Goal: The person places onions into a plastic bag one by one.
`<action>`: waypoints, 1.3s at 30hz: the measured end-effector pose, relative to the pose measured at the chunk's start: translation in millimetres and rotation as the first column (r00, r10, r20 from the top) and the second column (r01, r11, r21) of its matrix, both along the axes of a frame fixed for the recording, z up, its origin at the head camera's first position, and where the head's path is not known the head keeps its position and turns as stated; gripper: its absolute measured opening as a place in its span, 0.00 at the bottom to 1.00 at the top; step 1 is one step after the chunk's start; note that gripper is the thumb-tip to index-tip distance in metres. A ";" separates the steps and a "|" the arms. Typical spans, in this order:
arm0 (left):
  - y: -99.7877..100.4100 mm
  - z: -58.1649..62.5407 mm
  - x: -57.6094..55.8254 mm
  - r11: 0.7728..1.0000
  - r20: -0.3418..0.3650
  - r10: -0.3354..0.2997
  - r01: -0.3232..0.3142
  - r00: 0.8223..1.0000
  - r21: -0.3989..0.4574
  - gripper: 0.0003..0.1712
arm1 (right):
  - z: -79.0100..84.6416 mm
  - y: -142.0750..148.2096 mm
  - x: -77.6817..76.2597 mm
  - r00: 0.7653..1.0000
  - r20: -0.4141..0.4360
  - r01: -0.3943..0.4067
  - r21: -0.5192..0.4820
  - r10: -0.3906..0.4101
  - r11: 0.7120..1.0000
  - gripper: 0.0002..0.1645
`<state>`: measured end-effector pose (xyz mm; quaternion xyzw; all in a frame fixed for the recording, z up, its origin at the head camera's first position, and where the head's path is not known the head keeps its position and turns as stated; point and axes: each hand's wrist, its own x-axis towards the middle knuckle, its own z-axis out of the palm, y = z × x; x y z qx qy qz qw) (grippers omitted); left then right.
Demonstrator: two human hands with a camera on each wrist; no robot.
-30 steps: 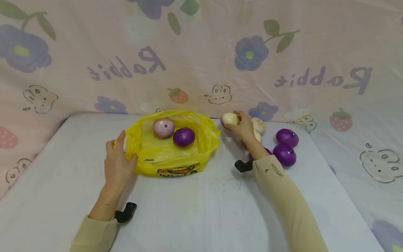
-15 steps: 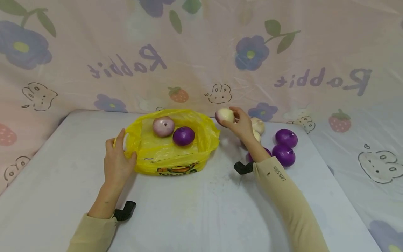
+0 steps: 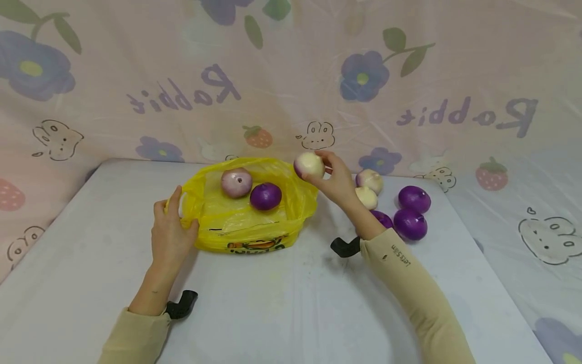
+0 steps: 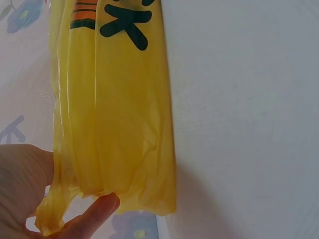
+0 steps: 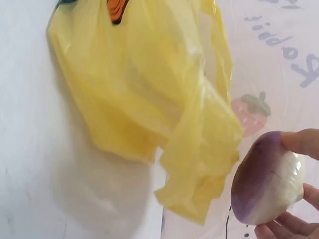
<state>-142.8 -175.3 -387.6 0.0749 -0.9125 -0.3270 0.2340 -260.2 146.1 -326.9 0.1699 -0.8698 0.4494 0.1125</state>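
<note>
My left hand (image 3: 173,235) grips the left handle end of a yellow plastic bag (image 3: 250,237), its mouth spread wide. In the left wrist view the thumb and a finger (image 4: 102,209) hold the gathered plastic. Inside the bag lie a pale mauve bulb (image 3: 236,183) and a glossy purple onion (image 3: 265,196), side by side. My right hand (image 3: 338,182) holds a white-and-purple bulb (image 3: 310,166) in the air at the bag's right rim. The right wrist view shows that bulb (image 5: 266,179) between thumb and fingers, apart from the bag.
Right of my right hand, two whitish bulbs (image 3: 369,181) and three purple onions (image 3: 411,225) lie on the white-covered table (image 3: 273,303). Part of one onion is hidden behind the right wrist. A patterned curtain (image 3: 291,91) hangs behind the table's far edge.
My right hand has lifted the white-and-purple bulb and carried it left, from beside the other bulbs to the bag's right rim. The left hand and the bag have hardly moved.
</note>
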 end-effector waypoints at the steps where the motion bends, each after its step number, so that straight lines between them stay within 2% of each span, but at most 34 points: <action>1: 0.0 0.0 -0.2 1.000 0.001 0.000 0.000 1.000 -0.002 0.42 | 0.8 -1.7 0.9 1.000 0.001 -0.005 -0.002 0.005 1.000 0.38; 7: 0.1 1.5 -0.3 1.000 0.014 0.000 0.000 1.000 -0.002 0.43 | 3.8 -11.5 5.0 1.000 0.011 -0.029 -0.019 0.029 0.999 0.38; 16: 0.1 1.4 -0.2 1.000 0.009 0.002 -0.002 1.000 -0.006 0.43 | 5.8 -28.4 11.8 0.995 -0.018 -0.101 -0.040 0.100 0.994 0.38; 23: 0.1 2.4 0.8 1.000 0.019 0.001 -0.001 1.000 -0.001 0.43 | 5.8 -40.3 12.8 0.994 0.016 -0.110 -0.055 0.111 0.992 0.38; 32: 0.5 1.7 0.6 1.000 0.024 0.005 -0.005 1.000 -0.003 0.43 | 4.1 -59.0 17.4 0.982 0.073 -0.169 -0.087 0.176 0.982 0.37; 39: 1.0 2.1 0.6 1.000 0.016 0.004 -0.004 1.000 0.000 0.43 | 0.4 -71.6 20.7 0.972 0.093 -0.209 -0.069 0.215 0.975 0.38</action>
